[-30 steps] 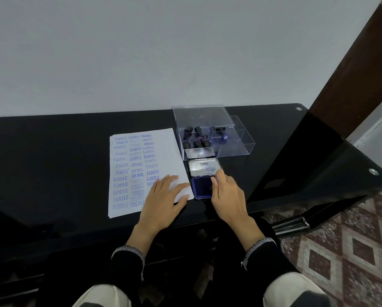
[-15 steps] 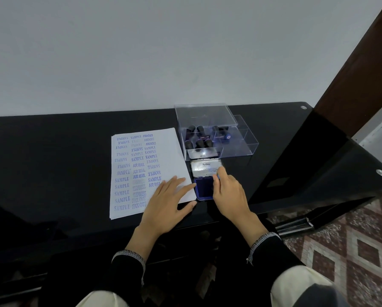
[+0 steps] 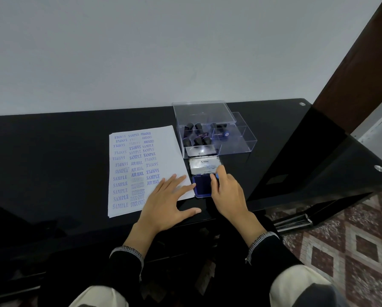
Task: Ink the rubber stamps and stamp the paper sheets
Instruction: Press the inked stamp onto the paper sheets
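Note:
A stack of white paper sheets (image 3: 163, 147) lies on the black table, its left part covered in blue stamped words. My left hand (image 3: 165, 202) rests flat, fingers spread, on the sheet's near right corner. Right of the paper sits the open ink pad (image 3: 202, 186), dark blue, with its silver lid (image 3: 204, 166) folded back. My right hand (image 3: 226, 193) is over the pad's right side, thumb and forefinger pinching a small stamp (image 3: 217, 176) of which only a blue bit shows. Several dark rubber stamps (image 3: 197, 138) stand in a clear plastic box (image 3: 241, 147) behind the pad.
The glossy black table (image 3: 52, 156) runs to a white wall behind. Its right end (image 3: 318, 151) angles away, with metal studs in the glass. Patterned floor tiles (image 3: 351, 240) show beyond the table's right edge. The box's clear lid (image 3: 202, 114) sits over its rear half.
Both hands stay almost where they were. My right hand's fingers have shifted slightly on the ink pad, and a blue bit of the stamp now shows between them.

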A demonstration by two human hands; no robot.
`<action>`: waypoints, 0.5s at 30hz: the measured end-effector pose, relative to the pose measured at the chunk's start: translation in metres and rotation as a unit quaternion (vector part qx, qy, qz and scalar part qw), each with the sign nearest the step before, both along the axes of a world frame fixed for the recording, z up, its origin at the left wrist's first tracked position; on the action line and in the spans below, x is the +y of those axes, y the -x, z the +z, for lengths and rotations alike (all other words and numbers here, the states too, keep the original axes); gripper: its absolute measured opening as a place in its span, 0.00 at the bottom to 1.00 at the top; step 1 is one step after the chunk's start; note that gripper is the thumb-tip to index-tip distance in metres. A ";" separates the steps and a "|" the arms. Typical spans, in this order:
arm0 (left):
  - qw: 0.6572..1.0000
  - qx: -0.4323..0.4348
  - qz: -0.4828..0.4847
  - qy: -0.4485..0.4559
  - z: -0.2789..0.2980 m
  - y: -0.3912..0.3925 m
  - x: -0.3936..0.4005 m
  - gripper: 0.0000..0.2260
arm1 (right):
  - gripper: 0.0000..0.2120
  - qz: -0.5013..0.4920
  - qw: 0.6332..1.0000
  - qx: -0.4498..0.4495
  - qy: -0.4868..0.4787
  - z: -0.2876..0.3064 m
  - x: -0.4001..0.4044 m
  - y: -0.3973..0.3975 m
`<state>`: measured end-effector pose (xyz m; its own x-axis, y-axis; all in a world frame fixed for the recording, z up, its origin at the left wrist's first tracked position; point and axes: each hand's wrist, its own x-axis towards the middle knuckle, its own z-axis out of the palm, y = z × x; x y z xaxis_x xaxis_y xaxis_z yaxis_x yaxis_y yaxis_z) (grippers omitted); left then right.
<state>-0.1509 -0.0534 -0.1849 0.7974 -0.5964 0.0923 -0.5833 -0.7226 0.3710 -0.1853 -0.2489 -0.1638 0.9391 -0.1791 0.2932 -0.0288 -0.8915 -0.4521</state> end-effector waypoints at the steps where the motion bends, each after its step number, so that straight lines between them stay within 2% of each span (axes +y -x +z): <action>1: 1.000 0.001 0.000 0.002 0.000 0.000 0.000 0.33 | 0.05 0.001 1.000 0.002 0.000 0.000 -0.001 -0.002; 11: 1.000 0.005 0.001 -0.005 0.000 0.000 0.000 0.33 | 0.05 -0.021 0.998 -0.054 0.008 -0.003 0.005 0.008; 15: 1.000 0.007 0.001 0.007 0.000 0.001 0.000 0.33 | 0.05 -0.021 0.999 -0.035 0.005 -0.002 0.004 0.007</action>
<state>-0.1516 -0.0536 -0.1844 0.8000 -0.5934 0.0890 -0.5764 -0.7189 0.3885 -0.1925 -0.2446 -0.1655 0.9081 -0.2142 0.3597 -0.0345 -0.8946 -0.4456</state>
